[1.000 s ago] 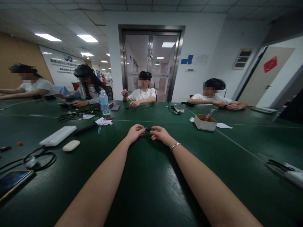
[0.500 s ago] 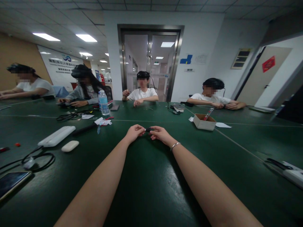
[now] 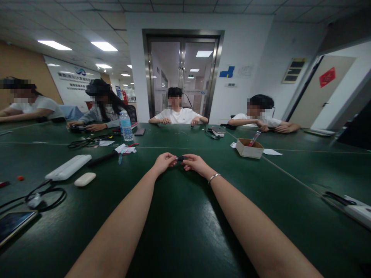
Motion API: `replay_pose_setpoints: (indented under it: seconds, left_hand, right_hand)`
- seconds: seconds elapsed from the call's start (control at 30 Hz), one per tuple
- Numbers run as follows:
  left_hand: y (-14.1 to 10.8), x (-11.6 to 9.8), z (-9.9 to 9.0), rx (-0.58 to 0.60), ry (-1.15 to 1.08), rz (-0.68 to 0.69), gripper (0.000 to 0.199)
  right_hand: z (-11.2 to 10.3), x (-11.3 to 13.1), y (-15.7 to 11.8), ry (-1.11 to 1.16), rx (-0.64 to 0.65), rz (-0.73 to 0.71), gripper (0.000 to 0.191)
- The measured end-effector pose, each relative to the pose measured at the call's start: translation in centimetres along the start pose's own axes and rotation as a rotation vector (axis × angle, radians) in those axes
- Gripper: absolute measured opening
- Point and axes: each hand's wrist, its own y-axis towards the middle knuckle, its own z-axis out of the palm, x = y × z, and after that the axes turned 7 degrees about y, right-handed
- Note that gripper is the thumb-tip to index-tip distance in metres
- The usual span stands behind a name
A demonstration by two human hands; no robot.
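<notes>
Pale ceiling [image 3: 174,7] with lit panels [image 3: 104,46]. White wall [image 3: 246,46] opposite, holding a glass double door [image 3: 197,65] in a metal frame [image 3: 147,69]. Tan door [image 3: 324,96] at right bears a red paper diamond [image 3: 327,77]; lettered sign [image 3: 75,79] at left.

Surface: dark green table [image 3: 179,224], smooth, with a soft sheen near the front and thin pale seams [image 3: 162,148] crossing it. Four people [image 3: 181,116] in dark headgear [image 3: 175,92] sit along the far side.

On the table, left: a long white block [image 3: 69,166], a phone [image 3: 14,224] with a black cable [image 3: 56,189] coiled just beyond it, and a rounded white case [image 3: 85,179]. Farther back, an upright clear bottle [image 3: 125,131]. Right: an open cardboard box [image 3: 249,152], a slim tube [image 3: 254,138] leaning out.

Left hand [image 3: 164,164] and right hand [image 3: 198,165] come close together at centre, both pinched narrow on one object, one at each end. Silver bracelet [image 3: 214,177] on the right wrist.

Object: small black piece [image 3: 181,158], short, roughly horizontal, between the two sets of fingertips. Body dark; left end paler, metallic-looking. Fingers cover the rest. Whether it touches the table: cannot tell. Finer detail too small to read.
</notes>
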Motion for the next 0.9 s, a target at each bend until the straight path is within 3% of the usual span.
replay_pose_setpoints:
  seconds: [0.9]
  left_hand:
    - [0.65,0.51,-0.06,0.043,0.022,-0.037,0.03]
  right_hand:
    - [-0.09,0.13,-0.28,-0.014,0.037,-0.017,0.029]
